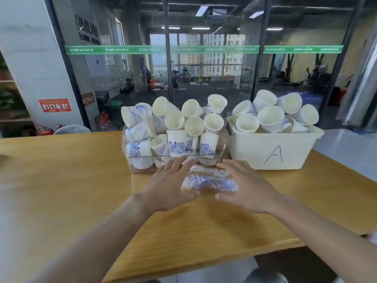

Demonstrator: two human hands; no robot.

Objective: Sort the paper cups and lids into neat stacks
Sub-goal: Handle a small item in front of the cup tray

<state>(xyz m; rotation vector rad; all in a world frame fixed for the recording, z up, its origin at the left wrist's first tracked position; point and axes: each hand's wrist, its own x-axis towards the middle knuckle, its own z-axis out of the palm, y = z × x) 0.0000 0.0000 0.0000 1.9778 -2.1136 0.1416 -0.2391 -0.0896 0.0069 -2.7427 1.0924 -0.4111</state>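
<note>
Hands spread flat: left hand (pixel 170 185) and right hand (pixel 243 187) flanked blurred blue-patterned white paper cups (pixel 210 180) lying on wooden bench (pixel 71 180), just before clear plastic bin (pixel 130 158). Best squeezed evenly from both sides, nested straight, rims aligned. Contact unclear.

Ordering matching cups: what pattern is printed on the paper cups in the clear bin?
Blue floral print on white, clearest in the head view on the paper cups.

Both forearms reach forward, converging. The left hand (pixel 169 184) and right hand (pixel 244 186) face each other palm-inward, fingers (pixel 177 163) straight and spread, thumbs pointing toward one another, close but apart.
</note>
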